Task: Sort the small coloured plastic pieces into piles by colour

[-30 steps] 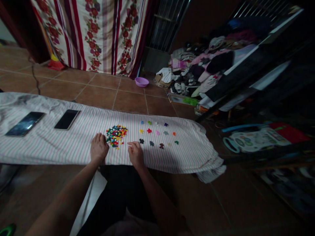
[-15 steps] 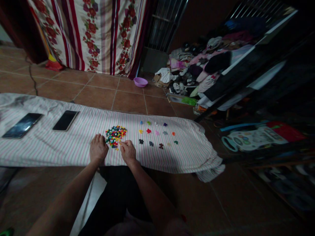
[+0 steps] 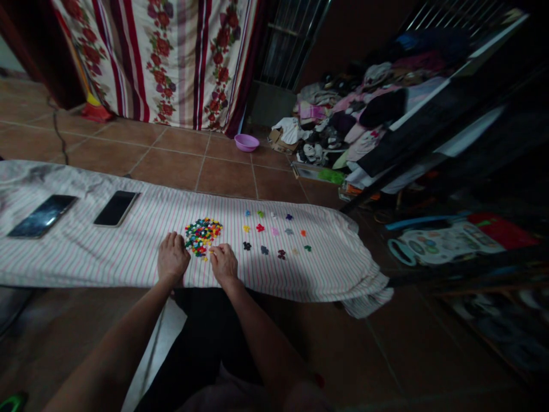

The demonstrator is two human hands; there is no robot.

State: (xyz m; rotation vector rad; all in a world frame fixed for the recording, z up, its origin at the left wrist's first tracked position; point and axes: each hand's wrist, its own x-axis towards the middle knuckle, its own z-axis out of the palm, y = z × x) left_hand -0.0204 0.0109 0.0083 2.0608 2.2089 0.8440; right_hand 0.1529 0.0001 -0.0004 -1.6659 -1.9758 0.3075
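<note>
A loose pile of small multicoloured beads [image 3: 203, 230] lies on a striped cloth [image 3: 141, 252]. At its left edge rests my left hand [image 3: 173, 257], palm down with fingers curled together; their tips are hidden. My right hand [image 3: 225, 263] is at the pile's lower right, thumb and forefinger pinched. A tiny yellowish spot shows at those fingertips, too small to name. Just left of them is a small yellow piece [image 3: 205, 259]. Further right, small clusters sorted by colour form rows, among them a red cluster [image 3: 259, 228], a black cluster [image 3: 247, 246] and a dark brown cluster [image 3: 281, 254].
Two dark-screened devices, a larger one [image 3: 43, 216] and a phone [image 3: 115, 208], lie on the cloth at left. Beyond are a tiled floor, a purple basin [image 3: 246, 142], a floral curtain [image 3: 184, 63] and heaped clothes [image 3: 338, 114]. A metal frame crosses the right side.
The whole view has shifted slightly. Both hands keep nearly the same pose and place beside the pile; the pieces show no clear change.
</note>
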